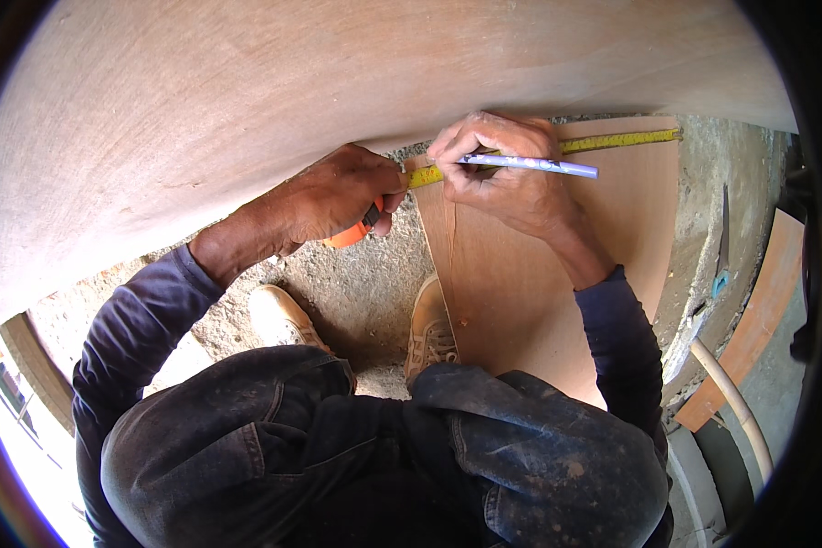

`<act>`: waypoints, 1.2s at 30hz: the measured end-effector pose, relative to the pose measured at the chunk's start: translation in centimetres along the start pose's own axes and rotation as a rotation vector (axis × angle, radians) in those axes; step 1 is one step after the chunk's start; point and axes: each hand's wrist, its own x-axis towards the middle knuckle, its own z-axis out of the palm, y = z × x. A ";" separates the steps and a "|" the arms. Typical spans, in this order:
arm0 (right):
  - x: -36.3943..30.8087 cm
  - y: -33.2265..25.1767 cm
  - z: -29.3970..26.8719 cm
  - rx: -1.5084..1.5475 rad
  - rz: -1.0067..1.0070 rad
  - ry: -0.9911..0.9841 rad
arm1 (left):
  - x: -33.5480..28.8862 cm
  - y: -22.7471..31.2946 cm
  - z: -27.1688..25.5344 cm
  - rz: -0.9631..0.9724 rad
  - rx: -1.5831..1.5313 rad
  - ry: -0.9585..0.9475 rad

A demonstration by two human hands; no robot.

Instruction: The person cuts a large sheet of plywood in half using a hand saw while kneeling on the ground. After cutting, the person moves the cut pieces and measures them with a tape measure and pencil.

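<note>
My left hand (342, 196) is closed round an orange tape measure (349, 236), left of a thin plywood piece (539, 274). From its case the yellow tape blade (619, 141) runs right across the far part of the plywood, its end at the piece's right edge. Over the blade my right hand (507, 169) pinches a slim pale purple pencil or pen (530, 163), its back end pointing right. The fingers hide the writing tip, so I cannot tell whether it touches the wood.
A large plywood sheet (338, 73) spans the far side, close to both hands. Rough concrete floor (356, 310) lies below, with my shoes (429, 329) near the plywood's left edge. At right are a saw-like blade with a teal handle (721, 279), a wood strip (749, 320) and a pale hose or pipe (735, 402).
</note>
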 end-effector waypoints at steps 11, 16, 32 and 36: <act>-0.1 0.0 0.2 0.013 0.033 0.021 | -0.1 0.0 0.1 -0.004 -0.043 -0.002; -0.2 0.0 0.3 0.069 0.066 -0.017 | -0.1 0.2 0.1 -0.003 -0.011 -0.010; -0.1 -0.1 -0.1 0.072 0.078 0.000 | 0.2 0.1 0.4 0.016 -0.027 -0.001; -0.3 0.1 0.2 0.063 0.059 0.006 | -0.1 0.5 0.3 0.033 -0.003 0.004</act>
